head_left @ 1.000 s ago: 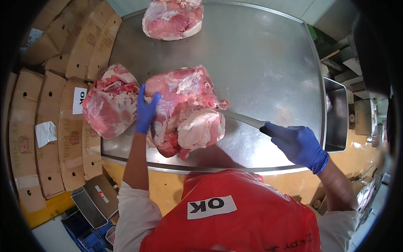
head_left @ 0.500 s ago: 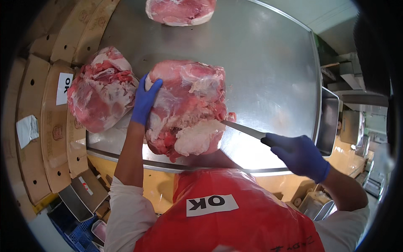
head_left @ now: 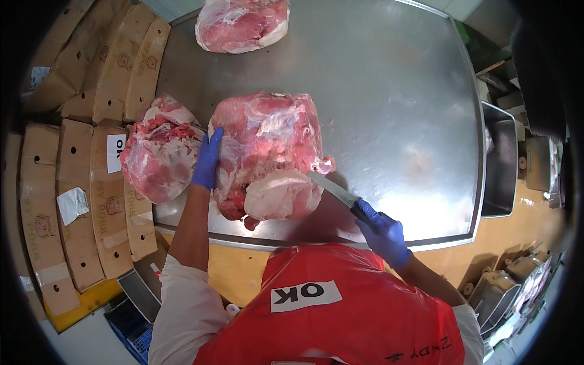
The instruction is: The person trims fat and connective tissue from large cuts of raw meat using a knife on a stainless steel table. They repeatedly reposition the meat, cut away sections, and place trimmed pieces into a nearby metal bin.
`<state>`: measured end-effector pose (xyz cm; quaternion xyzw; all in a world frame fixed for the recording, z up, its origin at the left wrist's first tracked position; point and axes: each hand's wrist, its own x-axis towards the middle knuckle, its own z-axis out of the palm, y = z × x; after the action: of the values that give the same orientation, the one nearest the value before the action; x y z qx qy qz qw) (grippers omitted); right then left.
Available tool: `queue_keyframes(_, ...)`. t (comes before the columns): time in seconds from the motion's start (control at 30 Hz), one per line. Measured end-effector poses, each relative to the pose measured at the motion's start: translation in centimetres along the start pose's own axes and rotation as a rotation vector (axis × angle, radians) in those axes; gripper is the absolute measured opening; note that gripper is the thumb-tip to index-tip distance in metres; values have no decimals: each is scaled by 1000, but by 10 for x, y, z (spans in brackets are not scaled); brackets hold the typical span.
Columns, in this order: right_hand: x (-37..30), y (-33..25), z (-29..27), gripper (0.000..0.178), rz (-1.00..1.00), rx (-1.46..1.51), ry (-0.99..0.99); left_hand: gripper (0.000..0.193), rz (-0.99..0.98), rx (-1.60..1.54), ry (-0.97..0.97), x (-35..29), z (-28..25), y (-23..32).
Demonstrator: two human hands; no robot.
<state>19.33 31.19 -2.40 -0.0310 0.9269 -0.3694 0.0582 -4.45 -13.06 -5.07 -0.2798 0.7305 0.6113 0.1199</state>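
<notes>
A large slab of raw meat (head_left: 267, 146) with a pale fat patch at its near end lies on the metal table (head_left: 395, 121). My left hand (head_left: 208, 159), in a blue glove, presses flat along its left side, fingers stretched out and thumb hidden or hard to make out. In its blue glove, my right hand (head_left: 383, 234) is wrapped round the dark handle of a knife (head_left: 333, 188). The blade's tip touches the slab's right edge, just below a small flap of meat. A second chunk of meat (head_left: 163, 152) sits to the left, beside my left hand.
Another piece of meat (head_left: 242, 24) lies at the table's far edge. Tall cardboard boxes (head_left: 76, 201) stand in rows along the left side. Beyond the table's right edge is a deep metal tub (head_left: 499, 164). A blue crate (head_left: 131, 322) sits low at the left.
My right hand and knife have come closer to the slab and the elbow has dropped inward. A flap at the slab's right edge now sticks out farther. The whole view has shifted slightly.
</notes>
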Motion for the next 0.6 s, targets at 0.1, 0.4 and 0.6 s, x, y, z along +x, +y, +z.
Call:
queue_keyframes(0.1,-9,14,33,53,-12,121,66,82,-5,-115,-126,5,-23,-28)
queue_keyframes(0.4,-20,18,145,59,-73,328,386,85,-8,-82,-271,-59,-32,-75)
queue_keyframes(0.6,-74,-17,52,54,89,243,207,91,-89,211,-348,-58,-43,-75)
